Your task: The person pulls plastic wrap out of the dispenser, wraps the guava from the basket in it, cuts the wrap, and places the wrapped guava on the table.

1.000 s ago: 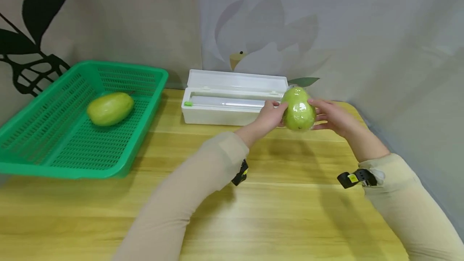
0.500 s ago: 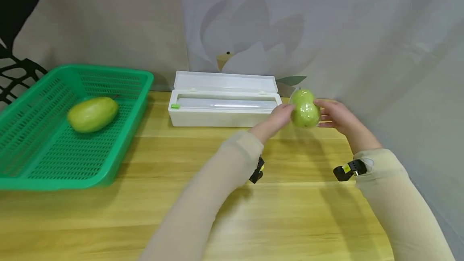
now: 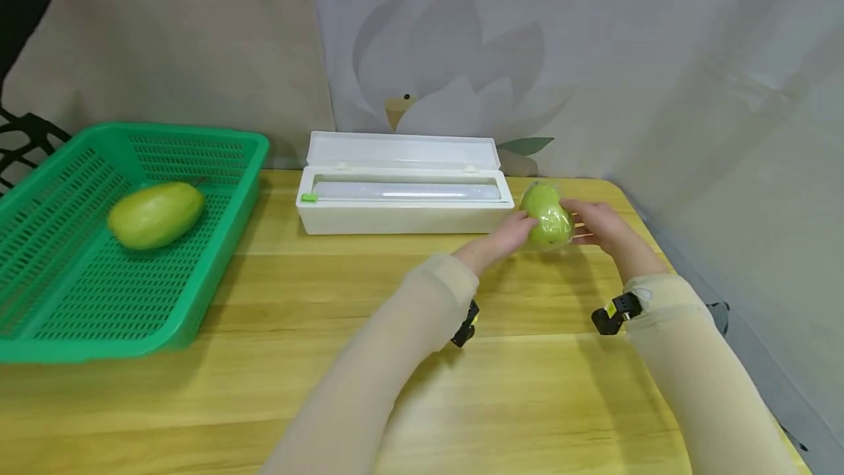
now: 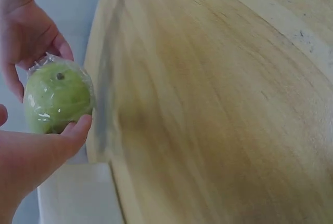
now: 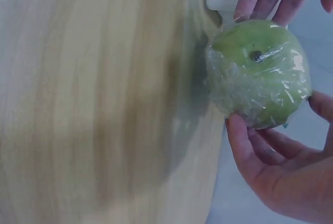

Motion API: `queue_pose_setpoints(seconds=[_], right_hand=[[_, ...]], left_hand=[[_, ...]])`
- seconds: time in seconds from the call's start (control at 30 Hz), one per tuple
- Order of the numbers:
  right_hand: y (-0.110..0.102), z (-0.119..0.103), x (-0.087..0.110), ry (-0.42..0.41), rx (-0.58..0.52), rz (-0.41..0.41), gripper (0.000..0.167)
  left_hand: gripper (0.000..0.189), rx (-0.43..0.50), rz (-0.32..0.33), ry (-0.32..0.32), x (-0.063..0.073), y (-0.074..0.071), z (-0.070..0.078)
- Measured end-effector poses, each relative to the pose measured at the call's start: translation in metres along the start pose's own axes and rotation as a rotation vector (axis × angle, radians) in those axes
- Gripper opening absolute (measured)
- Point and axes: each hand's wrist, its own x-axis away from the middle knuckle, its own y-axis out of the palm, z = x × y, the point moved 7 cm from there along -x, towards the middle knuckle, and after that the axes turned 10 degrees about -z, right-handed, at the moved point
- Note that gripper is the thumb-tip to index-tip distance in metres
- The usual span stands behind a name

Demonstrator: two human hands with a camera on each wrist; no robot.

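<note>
Just right of the cling-film box, the right hand grips the wrapped green fruit; the left hand touches it, straight-fingered. Likely firm, slick, weighty: cup both sides.

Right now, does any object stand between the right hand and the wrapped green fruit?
Nothing visible does, except the clear film around the wrapped green fruit; the right hand touches this film directly.

The fruit is coloured light green, the basket green, the box white; the table is streaked yellow-brown, the backdrop printed with grey petals.
</note>
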Motion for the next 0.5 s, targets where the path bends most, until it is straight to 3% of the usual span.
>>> queue_pose_setpoints(seconds=[0.2, 0.3, 0.43, 0.5], right_hand=[[0.01, -0.001, -0.003, 0.007, 0.06, -0.024, 0.074], [0.015, -0.006, -0.002, 0.003, 0.155, -0.001, 0.074], [0.015, -0.02, 0.004, -0.032, 0.346, 0.137, 0.073], [0.012, -0.03, 0.009, -0.068, 0.415, 0.227, 0.07]], left_hand=[[0.048, 0.024, -0.028, -0.036, 0.004, 0.0, -0.009], [0.049, 0.013, -0.059, -0.054, 0.009, -0.001, -0.01], [0.044, -0.122, -0.071, -0.034, 0.02, -0.005, -0.007], [0.04, -0.216, -0.032, -0.009, 0.028, -0.012, -0.004]])
